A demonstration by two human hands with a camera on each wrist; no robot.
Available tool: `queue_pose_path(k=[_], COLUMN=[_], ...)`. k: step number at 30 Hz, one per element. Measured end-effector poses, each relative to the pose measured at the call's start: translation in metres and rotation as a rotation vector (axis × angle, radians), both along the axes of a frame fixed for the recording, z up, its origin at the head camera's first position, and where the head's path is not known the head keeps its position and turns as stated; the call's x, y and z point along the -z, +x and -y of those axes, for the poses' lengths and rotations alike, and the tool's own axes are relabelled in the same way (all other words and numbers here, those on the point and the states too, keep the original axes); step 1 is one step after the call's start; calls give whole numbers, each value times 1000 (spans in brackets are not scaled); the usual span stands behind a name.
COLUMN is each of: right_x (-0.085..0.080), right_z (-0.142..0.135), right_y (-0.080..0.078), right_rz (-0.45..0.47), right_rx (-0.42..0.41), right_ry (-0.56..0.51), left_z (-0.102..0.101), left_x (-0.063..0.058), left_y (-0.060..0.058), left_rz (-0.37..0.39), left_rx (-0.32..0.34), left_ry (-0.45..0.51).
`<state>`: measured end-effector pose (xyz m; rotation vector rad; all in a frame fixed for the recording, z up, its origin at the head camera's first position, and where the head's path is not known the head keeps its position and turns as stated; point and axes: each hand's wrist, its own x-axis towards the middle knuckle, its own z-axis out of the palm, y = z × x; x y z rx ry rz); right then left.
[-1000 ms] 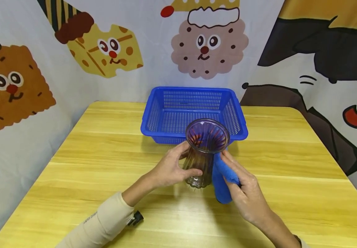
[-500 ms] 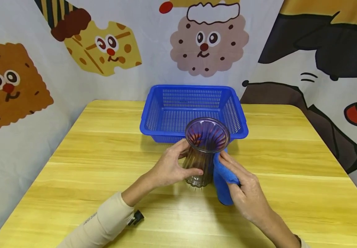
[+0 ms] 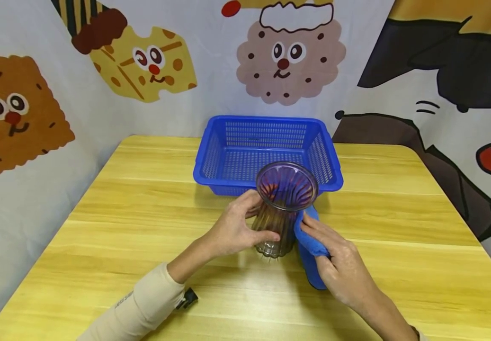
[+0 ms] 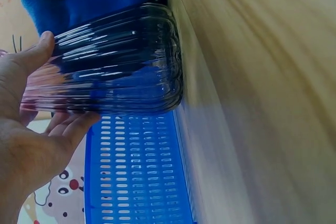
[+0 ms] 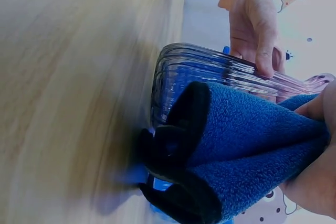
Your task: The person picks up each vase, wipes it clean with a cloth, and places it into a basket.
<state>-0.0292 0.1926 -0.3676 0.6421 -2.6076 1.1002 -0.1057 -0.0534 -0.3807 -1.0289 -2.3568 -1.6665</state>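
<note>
A clear ribbed glass vase [image 3: 287,187] with a flared, purple-tinted rim stands upright in the middle, in front of the basket. My left hand [image 3: 238,227] grips its body from the left, thumb across the near side and fingers round the back. In my right hand [image 3: 342,263] is a folded blue cloth [image 3: 312,240], pinched between thumb and fingers and held against the vase's right side, just below the rim. In the right wrist view the cloth [image 5: 247,145] hangs in folds with dark edging and covers part of the vase [image 5: 199,66].
Behind the vase, a blue plastic basket [image 3: 211,182] with slotted walls sits at the back of the wooden table [image 3: 143,189]. A cartoon-printed cloth backdrop [image 3: 211,57] hangs behind and beside the table. A small black clip [image 3: 187,298] shows by my left sleeve [image 3: 153,293].
The cloth's hanging end has swung slightly right and down, and its upper part has shifted along the vase's side. My left hand keeps its grip and the vase stays in place.
</note>
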Motion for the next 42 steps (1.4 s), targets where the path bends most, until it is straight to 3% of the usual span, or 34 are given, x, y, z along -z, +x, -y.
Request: queue_pose_path(k=[6,11,20,29,42], right_x=[1,4,7,9,15], right_z=[-2,-4,-4,-4,-5], right_y=[0,-1,-2,-5,-9], right_rz=[9,6,80,114,179], right_rx=[-3,-24,-44,-60,-77], right_ry=[33,50,68,110,186], left_z=[-1,-1,-1,-2,-4], left_x=[1,0,1,2,-4], left_y=[-1,-1,0,4,9], left_rz=[2,-23,-11,-40,-40], left_rx=[12,15,21,-27,-118], left_ry=[11,-32,-49,-49,-155])
